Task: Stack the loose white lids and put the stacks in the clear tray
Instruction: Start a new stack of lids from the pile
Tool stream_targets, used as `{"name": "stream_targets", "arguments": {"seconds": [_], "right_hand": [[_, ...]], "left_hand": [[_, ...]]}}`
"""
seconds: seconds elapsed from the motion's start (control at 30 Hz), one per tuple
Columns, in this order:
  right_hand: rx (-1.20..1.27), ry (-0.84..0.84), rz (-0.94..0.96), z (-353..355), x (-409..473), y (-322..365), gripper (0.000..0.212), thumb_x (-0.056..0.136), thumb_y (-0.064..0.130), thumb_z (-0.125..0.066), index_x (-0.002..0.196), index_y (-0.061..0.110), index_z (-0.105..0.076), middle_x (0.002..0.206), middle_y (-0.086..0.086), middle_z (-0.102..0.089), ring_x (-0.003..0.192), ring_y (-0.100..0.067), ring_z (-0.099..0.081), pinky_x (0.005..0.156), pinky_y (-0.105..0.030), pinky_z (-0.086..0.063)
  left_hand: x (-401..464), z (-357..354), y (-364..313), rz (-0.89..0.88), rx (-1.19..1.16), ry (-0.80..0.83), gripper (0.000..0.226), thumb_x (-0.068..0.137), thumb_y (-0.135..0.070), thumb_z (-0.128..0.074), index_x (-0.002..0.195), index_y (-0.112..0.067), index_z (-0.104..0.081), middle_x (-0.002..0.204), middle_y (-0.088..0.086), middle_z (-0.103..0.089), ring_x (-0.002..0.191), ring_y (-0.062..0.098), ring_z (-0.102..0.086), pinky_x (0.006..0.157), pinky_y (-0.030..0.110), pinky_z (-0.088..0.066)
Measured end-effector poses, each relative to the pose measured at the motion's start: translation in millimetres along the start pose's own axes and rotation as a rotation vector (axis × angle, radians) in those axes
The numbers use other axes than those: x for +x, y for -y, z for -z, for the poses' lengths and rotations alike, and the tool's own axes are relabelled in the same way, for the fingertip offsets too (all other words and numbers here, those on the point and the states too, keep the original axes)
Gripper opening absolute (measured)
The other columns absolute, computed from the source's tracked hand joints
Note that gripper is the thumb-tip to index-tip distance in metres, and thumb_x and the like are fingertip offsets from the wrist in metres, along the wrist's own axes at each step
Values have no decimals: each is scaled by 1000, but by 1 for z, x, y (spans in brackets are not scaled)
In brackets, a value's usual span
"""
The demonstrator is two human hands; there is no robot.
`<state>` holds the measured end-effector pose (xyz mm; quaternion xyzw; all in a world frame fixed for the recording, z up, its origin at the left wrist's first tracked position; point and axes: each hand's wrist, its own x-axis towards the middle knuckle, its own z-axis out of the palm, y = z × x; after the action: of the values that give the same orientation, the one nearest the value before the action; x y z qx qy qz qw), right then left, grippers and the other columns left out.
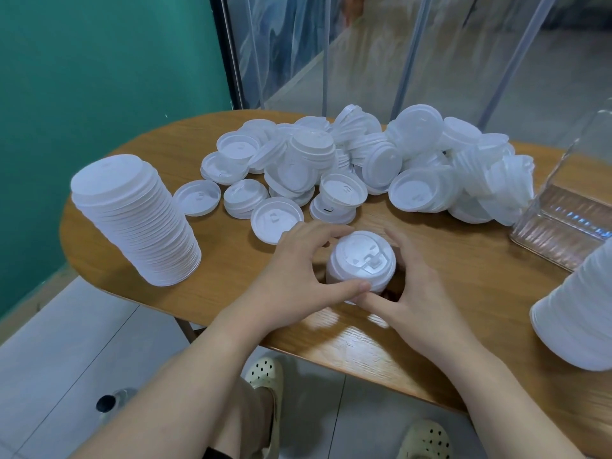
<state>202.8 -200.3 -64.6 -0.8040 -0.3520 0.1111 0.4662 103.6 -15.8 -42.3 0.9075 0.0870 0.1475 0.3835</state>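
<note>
Cupping a short lid stack point(361, 265), both hands' curled fingers point(318, 235) meet.

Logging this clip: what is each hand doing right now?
Left hand: grips the short stack of lids.
Right hand: grips the same stack from the other side.

We see a wooden table point(440, 256) crowded along its far half by a heap of loose white lids point(347, 164) running nearly edge to edge, blocking any straight reach across. A tall leaning stack point(135, 220) stands at the left end, and another stack point(576, 313) sits at the right near corner. The clear tray point(563, 223) stands at the right, just beside the heap. Open tabletop lies between the two stacks along the near edge, except where our left hand point(291, 279) and right hand point(420, 293) cup a short stack point(361, 263) at centre.
</note>
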Motion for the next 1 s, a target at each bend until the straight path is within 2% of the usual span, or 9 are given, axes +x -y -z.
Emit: {"name": "stream_targets", "arguments": {"seconds": [0.13,0.27,0.4,0.63,0.87,1.0], "right_hand": [[-7,9,14,1,0,1,99,69,52,-86,154,39,-36,128,33,-58,121,20,-48,90,3,-35],[0,-2,41,1,-1,5,97,67,62,-82,151,43,-39,129,38,-55,121,23,-46,91,4,-32],[-16,4,59,1,-1,6,86,71,50,-89,144,48,-45,123,39,-58,120,18,-50,90,1,-36],[6,25,60,3,-1,8,78,72,47,-90,138,53,-49,124,34,-63,120,12,-55,92,-3,-39],[19,28,52,4,-2,8,74,75,38,-90,133,56,-49,121,37,-63,117,13,-56,89,-1,-39],[23,28,50,5,-3,10,67,77,41,-88,129,59,-48,120,41,-60,116,14,-55,88,-1,-39]], "left_hand": [[2,1,2,9,-4,24,68,74,-58,-84,135,-40,-59,127,-26,-57,125,4,-50,110,39,-42],[2,3,2,14,-19,49,69,75,-54,-85,137,-39,-59,128,-26,-57,124,2,-50,109,33,-42],[3,5,2,22,-35,69,69,76,-49,-87,138,-38,-59,129,-25,-57,122,0,-51,105,24,-40],[4,4,3,6,-34,74,69,77,-46,-87,139,-37,-58,131,-23,-57,123,1,-51,101,14,-39],[4,7,4,-21,-55,80,51,91,-49,-69,140,-34,-61,129,-23,-61,125,1,-51,107,22,-39],[4,7,5,-18,-65,71,50,92,-41,-74,140,-33,-62,130,-22,-62,126,0,-51,110,29,-40]]}}
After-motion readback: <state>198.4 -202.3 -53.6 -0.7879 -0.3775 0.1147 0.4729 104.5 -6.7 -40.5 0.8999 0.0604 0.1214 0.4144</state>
